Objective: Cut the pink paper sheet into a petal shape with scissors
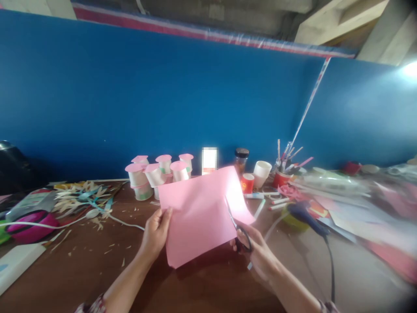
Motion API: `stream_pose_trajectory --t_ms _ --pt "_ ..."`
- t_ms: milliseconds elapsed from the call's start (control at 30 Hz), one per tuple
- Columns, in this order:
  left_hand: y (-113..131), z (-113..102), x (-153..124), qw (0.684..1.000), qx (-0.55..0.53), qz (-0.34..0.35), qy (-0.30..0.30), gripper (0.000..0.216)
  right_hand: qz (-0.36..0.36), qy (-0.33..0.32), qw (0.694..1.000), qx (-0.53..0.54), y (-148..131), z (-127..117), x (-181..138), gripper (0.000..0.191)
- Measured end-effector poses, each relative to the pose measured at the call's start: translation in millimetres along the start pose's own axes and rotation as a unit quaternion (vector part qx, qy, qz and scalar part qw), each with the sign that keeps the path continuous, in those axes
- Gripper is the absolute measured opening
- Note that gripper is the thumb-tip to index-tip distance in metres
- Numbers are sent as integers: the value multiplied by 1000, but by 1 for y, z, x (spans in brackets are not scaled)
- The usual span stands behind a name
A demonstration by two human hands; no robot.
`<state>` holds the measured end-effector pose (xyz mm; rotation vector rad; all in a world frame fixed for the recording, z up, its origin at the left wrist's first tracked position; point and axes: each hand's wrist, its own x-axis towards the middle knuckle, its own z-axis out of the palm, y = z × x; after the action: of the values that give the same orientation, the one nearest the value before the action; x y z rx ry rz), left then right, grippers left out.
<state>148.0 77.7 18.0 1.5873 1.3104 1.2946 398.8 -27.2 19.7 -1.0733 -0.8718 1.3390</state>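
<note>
A large sheet of pink paper (195,217) is held up above the brown table, tilted toward me. My left hand (157,230) pinches its left edge between thumb and fingers. At the sheet's lower right, my right hand (252,248) grips a pair of scissors (245,238) by the dark handles. The blades lie along a cut in the paper, and a strip on the right bends away from the rest. Behind the sheet stand several white paper cups (137,177) with pink paper discs on top, some of them stacked.
A jar with a dark lid (241,154), a red cup (247,183), a white cup (261,174) and a pot of brushes (282,177) line the back. A glue gun (306,217) with its cord lies right. Cut scraps (83,198) and a white cable (125,223) lie left.
</note>
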Motion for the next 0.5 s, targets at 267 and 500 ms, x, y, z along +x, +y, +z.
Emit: stream_pose_trajectory --t_ms 267,500 --pt "1 1 -1 988 -141 -41 -51 35 -33 16 999 -30 -7 5 1 50" --pt "5 0 -2 959 -247 -91 -105 48 -47 37 997 -42 -8 6 0 44"
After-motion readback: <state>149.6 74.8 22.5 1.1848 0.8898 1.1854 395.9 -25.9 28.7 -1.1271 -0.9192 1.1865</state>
